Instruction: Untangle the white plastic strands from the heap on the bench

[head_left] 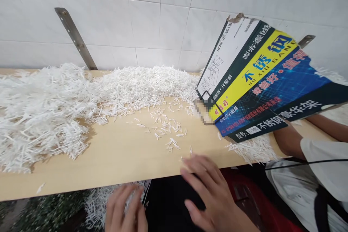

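Small white plastic sticks [165, 130] lie scattered on the tabletop [114, 159], just beyond the right hand [209, 192], whose spread, empty fingers rest at the front edge. Below that edge the left hand [126, 208] lies flat on a bunch of sticks [98, 203], fingers loosely together; what carries them is hard to make out. A co-worker's arm [288, 141] is partly hidden behind a printed cardboard box [261, 79].

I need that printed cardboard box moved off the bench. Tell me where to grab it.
Probably grip the printed cardboard box by its raised far edge, coming from above. It leans tilted over the wooden bench, its lower corner amid white plastic sticks; a co-worker's arm sits under its right side.
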Available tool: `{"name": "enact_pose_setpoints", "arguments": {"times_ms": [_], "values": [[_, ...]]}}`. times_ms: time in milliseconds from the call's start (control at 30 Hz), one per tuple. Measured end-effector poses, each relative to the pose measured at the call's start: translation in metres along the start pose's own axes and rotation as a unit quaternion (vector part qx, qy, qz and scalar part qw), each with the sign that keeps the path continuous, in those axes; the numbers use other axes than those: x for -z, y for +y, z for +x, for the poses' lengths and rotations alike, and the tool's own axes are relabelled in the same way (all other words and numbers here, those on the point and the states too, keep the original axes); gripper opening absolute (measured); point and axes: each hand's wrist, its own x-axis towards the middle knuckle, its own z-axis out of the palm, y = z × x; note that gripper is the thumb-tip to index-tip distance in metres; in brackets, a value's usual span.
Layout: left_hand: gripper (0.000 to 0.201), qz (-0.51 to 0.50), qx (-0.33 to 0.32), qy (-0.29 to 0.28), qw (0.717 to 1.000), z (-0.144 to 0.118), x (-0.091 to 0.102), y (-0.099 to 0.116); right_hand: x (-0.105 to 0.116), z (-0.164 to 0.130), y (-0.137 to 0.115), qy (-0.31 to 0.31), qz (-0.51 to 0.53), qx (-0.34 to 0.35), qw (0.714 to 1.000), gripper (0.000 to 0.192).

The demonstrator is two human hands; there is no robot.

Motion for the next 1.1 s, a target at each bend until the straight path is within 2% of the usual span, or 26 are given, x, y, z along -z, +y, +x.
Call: {"name": "enact_pose_setpoints", "arguments": {"times_ms": [33,100,167,267,333,433,533,600,667,733,833,900,1000,1100], "values": [[0.043,0.033,0.021,-0.012,0.999,0.014,-0.004,-0.004,0.006,0.021,0.012,-0.042,-0.061,0.031,0.997,0.074],[0.048,0.082,0.063,-0.061,0.993,0.041,-0.016,-0.015,0.009,0.051,0.032,-0.074,-0.157,0.036,0.984,0.092],[0.058,0.129,0.101,-0.137,0.977,0.062,-0.032,-0.024,0.0,0.069,0.046,-0.092,-0.2,0.008,0.975,0.094],[0.072,0.182,0.163,-0.229,0.942,0.082,-0.056,-0.03,-0.023,0.098,0.057,-0.133,-0.207,-0.035,0.969,0.089],[0.078,0.19,0.17,-0.274,0.927,0.091,-0.069,-0.029,-0.038,0.132,0.059,-0.161,-0.195,-0.051,0.966,0.089],[0.08,0.175,0.157,-0.317,0.919,0.108,-0.085,-0.027,-0.06,0.199,0.061,-0.207,-0.17,-0.013,0.963,0.092],[0.079,0.152,0.143,-0.345,0.915,0.129,-0.102,-0.031,-0.082,0.266,0.066,-0.203,-0.168,0.033,0.964,0.089],[0.078,0.138,0.131,-0.357,0.915,0.145,-0.115,-0.037,-0.093,0.297,0.071,-0.176,-0.177,0.072,0.966,0.086],[0.074,0.124,0.122,-0.36,0.916,0.159,-0.127,-0.043,-0.098,0.315,0.076,-0.132,-0.187,0.095,0.969,0.08],[0.065,0.123,0.113,-0.333,0.928,0.173,-0.139,-0.046,-0.098,0.32,0.081,-0.072,-0.195,0.11,0.972,0.07],[0.046,0.156,0.113,-0.235,0.953,0.195,-0.157,-0.048,-0.093,0.312,0.085,0.022,-0.194,0.116,0.974,0.051],[0.04,0.174,0.125,-0.182,0.96,0.209,-0.168,-0.051,-0.09,0.305,0.087,0.05,-0.186,0.109,0.975,0.044],[0.048,0.166,0.147,-0.153,0.963,0.228,-0.18,-0.062,-0.09,0.299,0.089,0.014,-0.167,0.089,0.982,0.042],[0.061,0.121,0.171,-0.164,0.964,0.234,-0.18,-0.073,-0.092,0.3,0.091,-0.057,-0.151,0.082,0.983,0.042]]}}
